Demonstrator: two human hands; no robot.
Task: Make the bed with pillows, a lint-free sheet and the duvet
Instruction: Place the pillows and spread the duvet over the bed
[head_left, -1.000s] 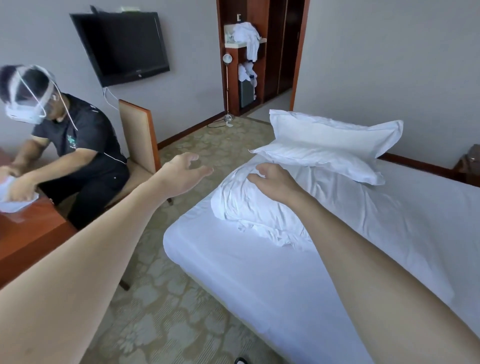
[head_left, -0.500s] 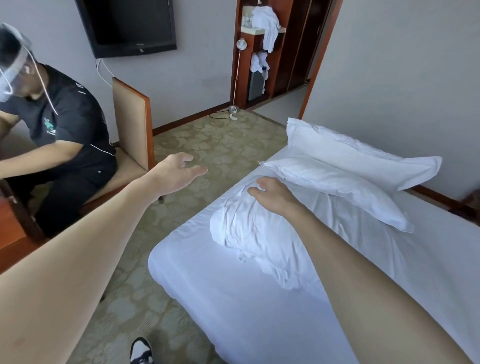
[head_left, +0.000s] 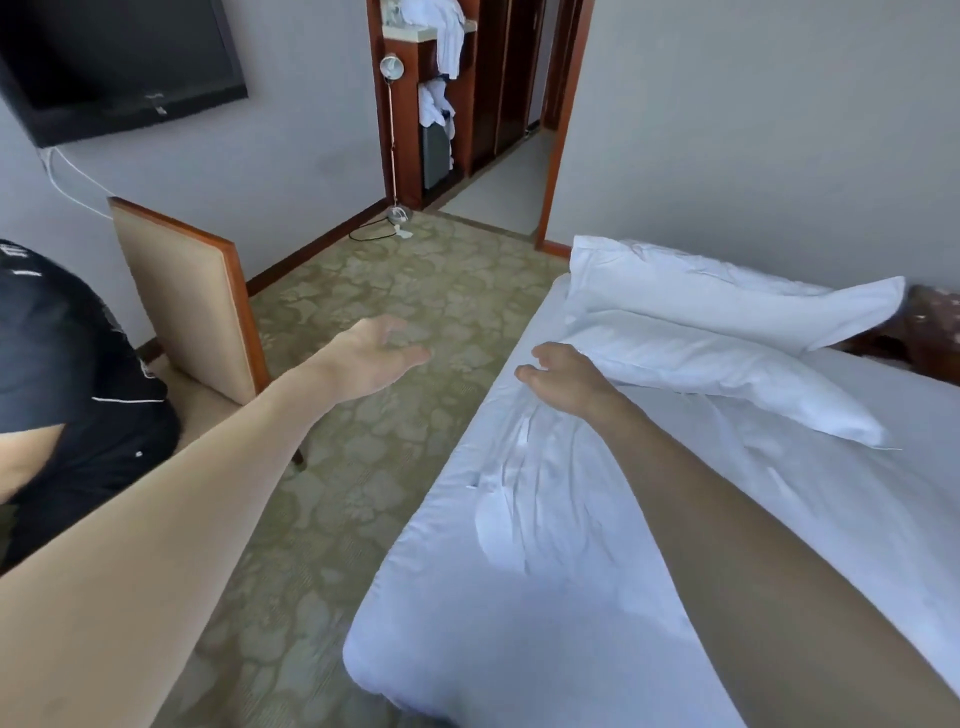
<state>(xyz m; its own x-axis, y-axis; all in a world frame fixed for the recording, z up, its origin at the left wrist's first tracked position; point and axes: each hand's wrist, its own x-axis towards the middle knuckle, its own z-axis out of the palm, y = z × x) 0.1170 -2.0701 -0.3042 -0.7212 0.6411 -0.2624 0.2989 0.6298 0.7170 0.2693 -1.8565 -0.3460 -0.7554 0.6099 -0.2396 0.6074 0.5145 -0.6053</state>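
Right hand (head_left: 566, 382) at frame centre, fingers loosely spread, gripping nothing. The crumpled white fabric bundle (head_left: 524, 467) lies just below it, and the two white pillows (head_left: 727, 374) touch its right. Left hand (head_left: 371, 358) is spread over the green patterned carpet (head_left: 395, 291).

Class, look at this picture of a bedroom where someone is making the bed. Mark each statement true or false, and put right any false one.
1. Two white pillows lie touching each other on the bed. True.
2. The left hand holds a pillow. False: it is open and holds nothing, out over the carpet.
3. The television on the wall shows a bright picture. False: its screen is dark.
4. The right hand is over the bed, near the pillows. True.
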